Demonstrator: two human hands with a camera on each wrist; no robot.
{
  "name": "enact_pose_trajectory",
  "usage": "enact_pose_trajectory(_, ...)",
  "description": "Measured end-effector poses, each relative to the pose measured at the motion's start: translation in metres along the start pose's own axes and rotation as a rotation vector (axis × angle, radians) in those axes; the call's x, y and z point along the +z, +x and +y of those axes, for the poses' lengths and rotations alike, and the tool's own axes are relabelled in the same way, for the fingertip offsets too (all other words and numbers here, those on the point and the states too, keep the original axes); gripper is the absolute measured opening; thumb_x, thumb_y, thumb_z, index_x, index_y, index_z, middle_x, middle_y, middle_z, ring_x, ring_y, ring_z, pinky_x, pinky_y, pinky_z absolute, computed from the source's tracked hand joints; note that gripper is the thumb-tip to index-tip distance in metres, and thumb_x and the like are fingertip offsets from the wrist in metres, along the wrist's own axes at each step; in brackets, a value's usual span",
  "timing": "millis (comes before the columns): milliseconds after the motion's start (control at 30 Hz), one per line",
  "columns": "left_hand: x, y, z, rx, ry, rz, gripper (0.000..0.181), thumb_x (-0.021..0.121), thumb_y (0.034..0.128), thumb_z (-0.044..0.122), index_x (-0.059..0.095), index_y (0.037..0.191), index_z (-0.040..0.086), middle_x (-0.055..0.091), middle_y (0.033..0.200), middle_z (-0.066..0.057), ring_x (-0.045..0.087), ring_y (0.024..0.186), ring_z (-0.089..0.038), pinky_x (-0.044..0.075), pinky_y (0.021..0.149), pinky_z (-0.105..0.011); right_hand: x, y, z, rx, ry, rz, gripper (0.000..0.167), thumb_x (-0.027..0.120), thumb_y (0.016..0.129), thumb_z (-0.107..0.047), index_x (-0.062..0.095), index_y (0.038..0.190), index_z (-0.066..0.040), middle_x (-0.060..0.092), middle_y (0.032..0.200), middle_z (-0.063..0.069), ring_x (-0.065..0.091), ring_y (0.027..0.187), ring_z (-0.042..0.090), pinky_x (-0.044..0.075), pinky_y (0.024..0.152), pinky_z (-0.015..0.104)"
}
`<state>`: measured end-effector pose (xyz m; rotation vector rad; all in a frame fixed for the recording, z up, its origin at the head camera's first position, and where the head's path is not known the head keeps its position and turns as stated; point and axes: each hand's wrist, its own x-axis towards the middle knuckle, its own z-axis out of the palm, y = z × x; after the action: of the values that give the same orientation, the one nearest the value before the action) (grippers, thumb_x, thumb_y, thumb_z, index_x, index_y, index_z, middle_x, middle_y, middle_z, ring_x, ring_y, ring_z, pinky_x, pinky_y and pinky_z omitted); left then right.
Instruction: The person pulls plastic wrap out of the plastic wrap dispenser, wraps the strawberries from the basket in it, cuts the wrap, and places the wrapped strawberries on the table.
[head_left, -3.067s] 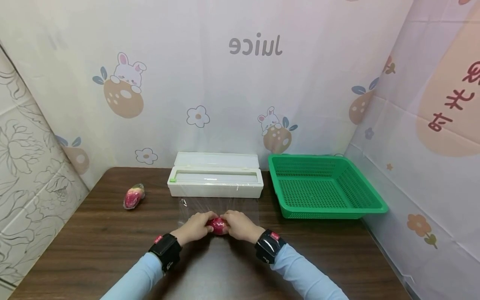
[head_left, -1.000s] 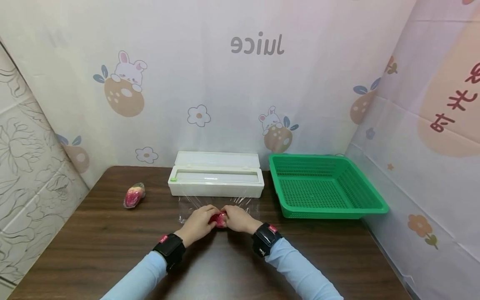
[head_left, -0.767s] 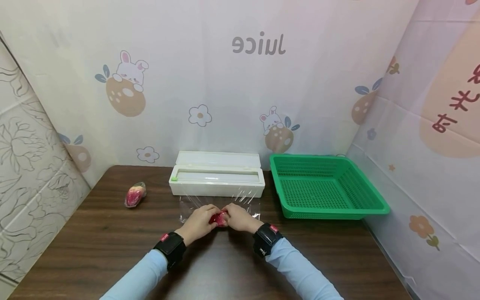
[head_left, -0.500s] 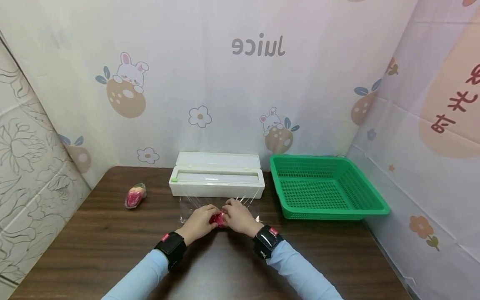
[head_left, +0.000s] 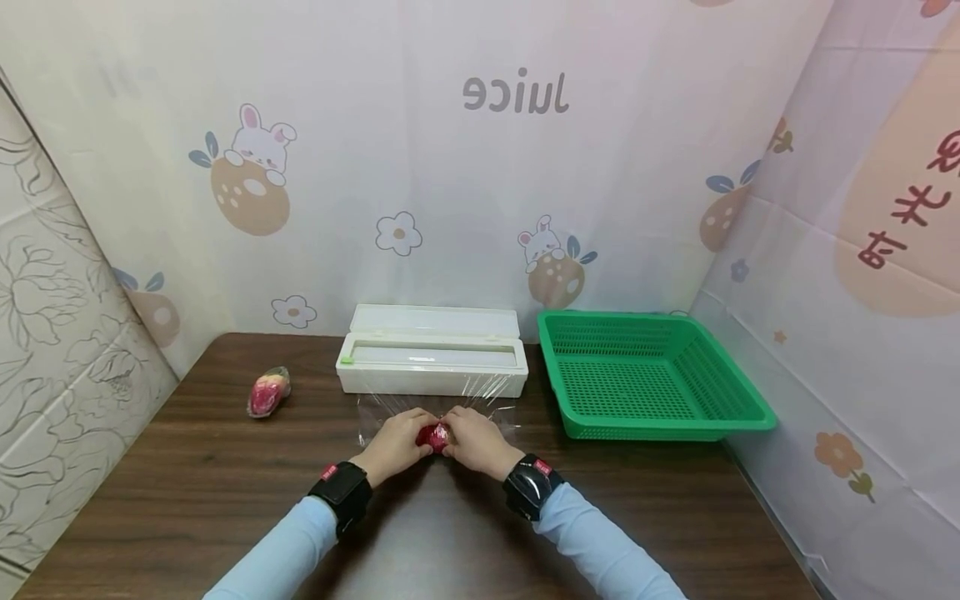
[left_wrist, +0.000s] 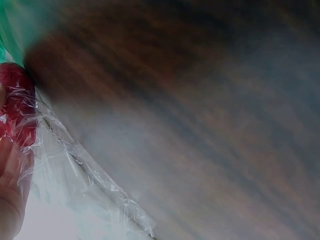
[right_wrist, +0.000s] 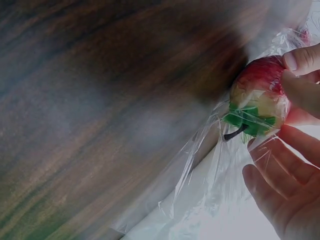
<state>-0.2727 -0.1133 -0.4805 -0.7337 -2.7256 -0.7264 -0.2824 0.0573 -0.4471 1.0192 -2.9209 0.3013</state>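
A red strawberry (head_left: 435,437), partly wrapped in clear cling film (left_wrist: 85,167), sits between both hands near the table's middle. My left hand (head_left: 393,446) holds its left side between thumb and fingers. My right hand (head_left: 480,443) grips it from the right; in the right wrist view its green leaves and dark stem show under the film, with some fingers spread beside them. Film stretches in creases from the strawberry (right_wrist: 257,77) to the white cling film box (head_left: 432,382), whose lid stands up behind. Part of the strawberry is hidden by fingers.
A second film-wrapped red and yellow fruit (head_left: 268,392) lies on the left of the brown wooden table (head_left: 187,508). At the right back stands a green plastic basket (head_left: 637,429). A printed curtain (head_left: 465,167) hangs behind the table.
Both hands have moved slightly away from the person, toward the box, with the strawberry. The film has creased more around it. Over the last half second the right hand's fingers have shifted on it.
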Motion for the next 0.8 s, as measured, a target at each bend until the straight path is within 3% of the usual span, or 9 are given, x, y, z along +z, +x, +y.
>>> enact_pose_trajectory(367,0.001,0.005,-0.003,-0.040,-0.025,-0.040,0.044,0.079,0.0668,0.012,0.064,0.107,0.004,0.063,0.102,-0.005,0.061,0.093,-0.021,0.049,0.080,-0.037,0.006,0.008,0.005,0.028,0.019,-0.024,0.049,0.080,0.068,-0.022,0.061,0.110,-0.006,0.061,0.102,0.004,0.059,0.093,0.019,0.050,0.077,0.032)
enact_pose_trajectory(800,0.006,0.010,-0.009,-0.031,0.003,-0.049,0.053,0.083,0.0596,0.012,0.062,0.108,0.003,0.063,0.100,-0.005,0.060,0.091,-0.020,0.049,0.079,-0.036,0.007,0.013,0.008,0.043,0.106,-0.005,0.043,0.076,0.073,-0.016,0.061,0.110,-0.003,0.061,0.104,0.007,0.060,0.095,0.021,0.049,0.082,0.034)
